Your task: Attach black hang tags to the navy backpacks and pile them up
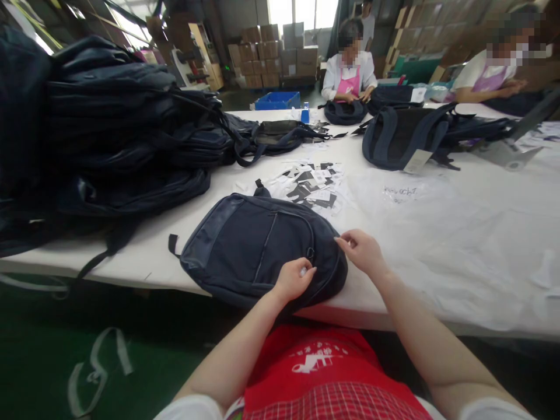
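Observation:
A dark navy backpack (236, 233) lies flat on the white table, its front panel and zipped pocket facing up and its top end toward the right. My left hand (294, 280) rests over the lower front of the bag near a zipper pull, fingers curled closed around something small and whitish that I cannot make out. At the right end of the bag, my right hand (362, 251) is closed in a pinch, fingertips at the bag's rim. What lies between those fingertips is too small to tell.
Dark backpacks (109, 128) are piled high on the left. Beyond my bag lie scattered black and white tags (315, 186). Clear plastic bags (429, 233) cover the right side. Another backpack (402, 137) stands farther back, near two seated co-workers in pink aprons. A blue crate (277, 101) is behind the table.

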The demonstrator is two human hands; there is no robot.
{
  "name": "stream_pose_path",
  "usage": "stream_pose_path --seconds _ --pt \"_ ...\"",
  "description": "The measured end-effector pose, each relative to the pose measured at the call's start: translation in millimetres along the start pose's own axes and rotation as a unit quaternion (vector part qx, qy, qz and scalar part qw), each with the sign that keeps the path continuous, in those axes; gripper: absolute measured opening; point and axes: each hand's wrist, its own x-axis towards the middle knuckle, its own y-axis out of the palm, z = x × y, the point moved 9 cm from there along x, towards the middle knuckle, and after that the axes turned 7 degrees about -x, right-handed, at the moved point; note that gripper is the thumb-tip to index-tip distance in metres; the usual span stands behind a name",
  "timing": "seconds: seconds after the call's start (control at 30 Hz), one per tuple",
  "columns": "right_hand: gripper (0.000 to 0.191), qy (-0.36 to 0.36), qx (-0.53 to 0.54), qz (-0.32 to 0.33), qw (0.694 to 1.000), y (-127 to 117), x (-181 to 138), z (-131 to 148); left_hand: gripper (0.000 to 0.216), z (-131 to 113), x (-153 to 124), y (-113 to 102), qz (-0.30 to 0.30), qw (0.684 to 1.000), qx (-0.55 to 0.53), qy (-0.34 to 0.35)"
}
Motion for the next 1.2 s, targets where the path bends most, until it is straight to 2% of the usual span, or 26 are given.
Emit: stream_pose_path --seconds 0.07,0.13,0.2,0.27,0.33,0.43,0.53,0.73,0.87,1.03,1.2 --pt "0.031 -0.017 0.005 0.024 1.0 2 23 0 0.021 -9 3 -2 0.011 0.999 0.043 0.004" --pt "0.029 -0.025 -0.014 0.067 0.997 11 44 1 0.02 -29 10 -4 0.013 0.994 0.097 0.044" --pt "0.03 -0.03 -0.037 0.12 0.992 26 62 3 0.033 -52 20 -1 0.014 0.981 0.159 0.108" --pt "0.035 -0.042 -0.052 0.152 0.986 38 76 8 0.049 -64 31 8 0.026 0.964 0.224 0.143" --pt "0.042 -0.068 -0.069 0.168 0.981 47 85 15 0.054 -58 42 20 0.047 0.95 0.282 0.126" --pt "0.045 -0.086 -0.121 0.205 0.967 61 90 14 0.033 -34 53 32 0.061 0.94 0.329 0.066" --pt "0.041 -0.077 -0.144 0.245 0.956 73 92 4 0.017 -19 56 32 0.033 0.942 0.334 0.034" --pt "0.046 -0.127 -0.135 0.293 0.938 82 95 6 0.017 -15 58 25 0.001 0.951 0.306 0.035" --pt "0.035 -0.161 -0.121 0.343 0.918 88 96 13 0.016 -14 60 23 0.0 0.955 0.295 0.029" --pt "0.024 -0.108 -0.174 0.348 0.915 103 103 12 0.018 -12 60 23 0.005 0.961 0.276 0.005" --pt "0.026 -0.078 -0.206 0.346 0.912 112 104 14 0.02 -16 60 22 -0.002 0.965 0.261 0.023"
